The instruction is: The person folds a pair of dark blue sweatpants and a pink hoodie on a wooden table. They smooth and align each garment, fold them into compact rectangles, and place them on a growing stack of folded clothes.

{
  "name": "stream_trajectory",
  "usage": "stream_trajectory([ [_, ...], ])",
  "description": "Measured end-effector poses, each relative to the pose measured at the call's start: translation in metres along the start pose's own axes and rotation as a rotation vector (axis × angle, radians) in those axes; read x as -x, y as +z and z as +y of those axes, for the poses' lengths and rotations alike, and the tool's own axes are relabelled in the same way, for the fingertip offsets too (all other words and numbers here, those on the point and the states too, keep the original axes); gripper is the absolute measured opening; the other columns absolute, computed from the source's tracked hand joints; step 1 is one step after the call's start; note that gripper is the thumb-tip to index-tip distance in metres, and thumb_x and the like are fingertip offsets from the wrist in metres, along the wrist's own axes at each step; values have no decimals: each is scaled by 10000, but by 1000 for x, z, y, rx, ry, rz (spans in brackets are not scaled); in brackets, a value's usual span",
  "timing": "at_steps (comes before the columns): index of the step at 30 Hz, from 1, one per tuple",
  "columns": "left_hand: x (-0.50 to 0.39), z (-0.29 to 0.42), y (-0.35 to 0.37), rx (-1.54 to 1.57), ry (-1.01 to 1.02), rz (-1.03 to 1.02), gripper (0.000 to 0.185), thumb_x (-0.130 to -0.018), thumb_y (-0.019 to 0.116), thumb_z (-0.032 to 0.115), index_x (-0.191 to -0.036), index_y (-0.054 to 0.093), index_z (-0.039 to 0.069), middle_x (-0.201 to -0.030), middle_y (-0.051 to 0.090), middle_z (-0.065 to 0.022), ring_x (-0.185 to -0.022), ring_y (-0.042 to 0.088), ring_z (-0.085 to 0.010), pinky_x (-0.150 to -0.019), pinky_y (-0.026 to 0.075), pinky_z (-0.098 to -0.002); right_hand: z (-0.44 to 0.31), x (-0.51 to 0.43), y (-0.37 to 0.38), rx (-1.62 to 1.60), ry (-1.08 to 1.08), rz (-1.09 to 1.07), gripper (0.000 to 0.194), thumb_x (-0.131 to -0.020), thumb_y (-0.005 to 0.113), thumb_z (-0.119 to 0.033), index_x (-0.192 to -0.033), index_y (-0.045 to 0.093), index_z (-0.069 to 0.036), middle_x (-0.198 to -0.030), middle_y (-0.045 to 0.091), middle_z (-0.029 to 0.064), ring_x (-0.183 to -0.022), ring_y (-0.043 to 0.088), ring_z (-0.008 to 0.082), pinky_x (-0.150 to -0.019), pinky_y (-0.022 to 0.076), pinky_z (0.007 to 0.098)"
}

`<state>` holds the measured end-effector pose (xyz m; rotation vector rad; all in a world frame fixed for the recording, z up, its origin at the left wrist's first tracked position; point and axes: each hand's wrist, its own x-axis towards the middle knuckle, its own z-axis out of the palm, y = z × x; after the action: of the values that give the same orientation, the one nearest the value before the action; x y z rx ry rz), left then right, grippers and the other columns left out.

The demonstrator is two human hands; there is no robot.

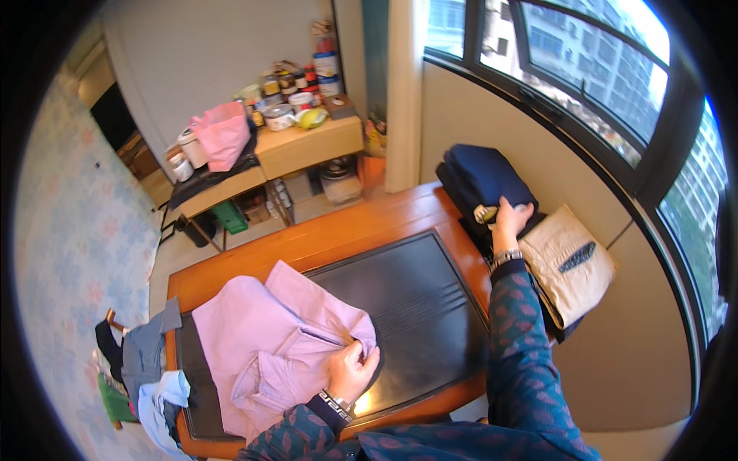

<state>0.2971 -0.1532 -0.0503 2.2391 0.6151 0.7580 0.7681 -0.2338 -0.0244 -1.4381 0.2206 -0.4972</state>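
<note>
My left hand (353, 371) grips the gathered edge of a pink-lilac garment (253, 328), which lies loosely spread over the table's dark inset panel (415, 305). Reaching far to the right, my right hand (510, 219) rests against the near side of a folded navy garment (487, 173); its thumb and fingers are at the edge, but whether they pinch the cloth is unclear. A folded beige garment (568, 268) with a dark patterned patch lies just right of that wrist, on top of darker cloth.
Clothes, including a light blue garment (161, 403) and a grey-blue one (141, 351), hang at the table's left end. Beyond the wooden table (323, 236) stands a side table (311, 141) with jars, tins and a pink bag (223, 135). Windows (599, 75) line the right wall.
</note>
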Motion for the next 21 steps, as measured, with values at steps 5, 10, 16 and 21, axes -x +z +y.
stream_trajectory([
  [5, -5, -3, 5, -7, 43, 41, 333, -878, 722, 237, -690, 518, 54, -586, 567, -159, -533, 584, -369, -494, 426, -456, -3, 87, -26, 318, -532, -284, 576, -757, 789, -91, -1285, 584, 14, -1349, 571, 188, -1204, 549, 301, -1077, 415, 380],
  [10, -12, -10, 12, -54, 83, 69, 347, -846, 740, 301, -707, 532, 61, -619, 587, -168, -570, 594, -392, -526, 445, -488, -9, 242, -66, 211, -181, -1087, 494, -825, 795, -281, -1219, 667, -10, -1107, 707, 193, -990, 688, 266, -886, 548, 370],
  [16, 13, -1, -7, -107, 95, -149, 391, -756, 778, 283, -990, 588, 34, -967, 631, -169, -922, 608, -358, -786, 491, -456, -25, 322, -97, 283, -188, -1378, 563, -801, 773, -226, -1295, 632, 3, -1091, 723, 194, -997, 690, 254, -905, 536, 338],
  [21, 68, 11, -58, -496, 285, -182, 707, -773, 726, 224, -1419, 493, 57, -1339, 536, -200, -1216, 514, -335, -973, 420, -463, -49, 303, -127, -29, 104, -1205, 462, -840, 695, 15, -1294, 606, 0, -885, 632, 11, -686, 563, 82, -603, 470, 224],
])
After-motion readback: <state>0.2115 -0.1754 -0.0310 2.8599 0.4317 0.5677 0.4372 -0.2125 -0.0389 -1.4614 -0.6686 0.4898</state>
